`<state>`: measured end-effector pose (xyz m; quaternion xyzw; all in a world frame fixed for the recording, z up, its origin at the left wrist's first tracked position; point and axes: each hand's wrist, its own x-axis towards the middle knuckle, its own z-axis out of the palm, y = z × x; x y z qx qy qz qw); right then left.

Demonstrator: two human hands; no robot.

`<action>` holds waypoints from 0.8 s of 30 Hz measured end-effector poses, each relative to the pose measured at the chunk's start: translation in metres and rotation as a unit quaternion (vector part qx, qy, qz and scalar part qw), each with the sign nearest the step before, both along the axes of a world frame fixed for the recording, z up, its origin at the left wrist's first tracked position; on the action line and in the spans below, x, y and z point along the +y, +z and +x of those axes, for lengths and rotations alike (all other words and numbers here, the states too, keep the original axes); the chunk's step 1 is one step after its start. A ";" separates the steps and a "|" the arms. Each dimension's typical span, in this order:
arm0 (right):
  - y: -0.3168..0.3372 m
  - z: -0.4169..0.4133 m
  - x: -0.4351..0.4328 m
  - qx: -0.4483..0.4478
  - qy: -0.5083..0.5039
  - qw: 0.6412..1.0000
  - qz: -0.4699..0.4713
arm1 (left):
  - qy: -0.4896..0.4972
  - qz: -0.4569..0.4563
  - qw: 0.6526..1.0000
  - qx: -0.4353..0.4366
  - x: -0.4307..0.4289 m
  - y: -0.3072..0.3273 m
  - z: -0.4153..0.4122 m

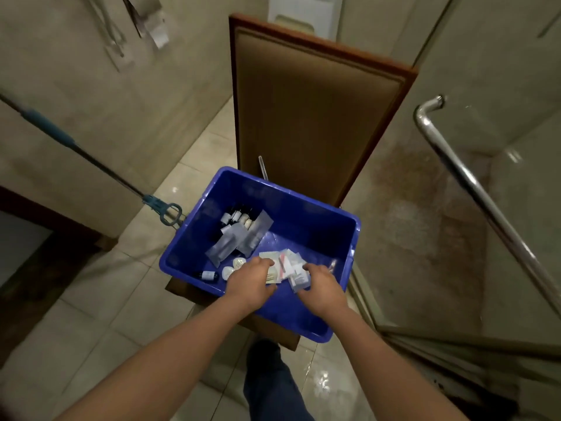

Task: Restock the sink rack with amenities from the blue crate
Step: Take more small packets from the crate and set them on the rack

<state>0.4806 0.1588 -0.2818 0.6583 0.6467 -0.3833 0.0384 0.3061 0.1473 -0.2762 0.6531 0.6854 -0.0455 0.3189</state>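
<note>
Your blue crate (303, 214) sits on the chair (303, 117) seat. Small bottles (238, 215) stand in its far-left corner, with grey sachets (236, 241) just beside them. Near the crate's front wall, your left hand (252, 279) curls over the left edge of the white packets (288, 262). Your right hand (323, 285) grips their right side.

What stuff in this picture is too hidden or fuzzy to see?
Head view only:
Sink rack: outside the frame.
Writing on the packets and small bottles: blurred, too small.
Fingertips of the left hand and right hand: behind the hands' backs, so any hold is unclear.
Seat of the chair: mostly covered by the blue crate.
</note>
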 end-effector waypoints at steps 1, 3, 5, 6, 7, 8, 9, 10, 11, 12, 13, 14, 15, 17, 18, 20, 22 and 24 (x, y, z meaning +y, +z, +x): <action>-0.009 -0.003 0.009 0.000 -0.003 1.000 -0.010 | 0.003 -0.011 1.000 -0.004 0.010 -0.009 -0.002; -0.025 -0.007 0.024 0.000 -0.010 0.999 -0.036 | 0.010 -0.039 0.999 -0.008 0.028 -0.027 -0.005; -0.042 -0.009 0.036 -0.003 -0.019 0.998 -0.059 | 0.014 -0.065 0.998 -0.011 0.044 -0.045 -0.006; -0.052 -0.010 0.041 -0.005 -0.025 0.997 -0.069 | 0.018 -0.076 0.997 -0.013 0.051 -0.054 -0.006; -0.061 -0.011 0.047 -0.007 -0.032 0.996 -0.080 | 0.024 -0.086 0.996 -0.016 0.058 -0.064 -0.006; -0.070 -0.011 0.052 -0.008 -0.037 0.995 -0.091 | 0.030 -0.098 0.995 -0.021 0.065 -0.075 -0.005; -0.079 -0.012 0.057 -0.009 -0.045 0.994 -0.101 | 0.035 -0.109 0.993 -0.025 0.071 -0.086 -0.005; -0.090 -0.012 0.061 -0.009 -0.054 0.992 -0.110 | 0.039 -0.119 0.992 -0.028 0.076 -0.098 -0.004; -0.100 -0.011 0.067 -0.007 -0.065 0.991 -0.118 | 0.042 -0.128 0.990 -0.029 0.082 -0.110 -0.004; -0.110 -0.010 0.071 -0.005 -0.077 0.989 -0.126 | 0.044 -0.137 0.989 -0.031 0.087 -0.121 -0.002; -0.120 -0.009 0.076 -0.004 -0.088 0.987 -0.132 | 0.046 -0.145 0.988 -0.032 0.092 -0.132 0.000; -0.130 -0.008 0.081 -0.004 -0.096 0.986 -0.137 | 0.045 -0.151 0.987 -0.032 0.096 -0.143 0.002; -0.139 -0.007 0.085 -0.007 -0.100 0.985 -0.140 | 0.041 -0.155 0.987 -0.029 0.100 -0.152 0.004; -0.154 -0.006 0.091 -0.012 -0.106 0.983 -0.147 | 0.035 -0.160 0.986 -0.022 0.104 -0.168 0.008; -0.161 -0.006 0.092 -0.014 -0.110 0.983 -0.150 | 0.034 -0.161 0.986 -0.018 0.104 -0.174 0.010; -0.173 -0.007 0.095 -0.024 -0.120 0.981 -0.152 | 0.026 -0.160 0.987 -0.009 0.105 -0.187 0.012; -0.183 -0.008 0.096 -0.044 -0.124 0.978 -0.159 | 0.014 -0.157 0.988 -0.003 0.106 -0.197 0.014; -0.191 -0.008 0.097 -0.067 -0.126 0.975 -0.168 | 0.014 -0.159 0.987 -0.005 0.106 -0.206 0.015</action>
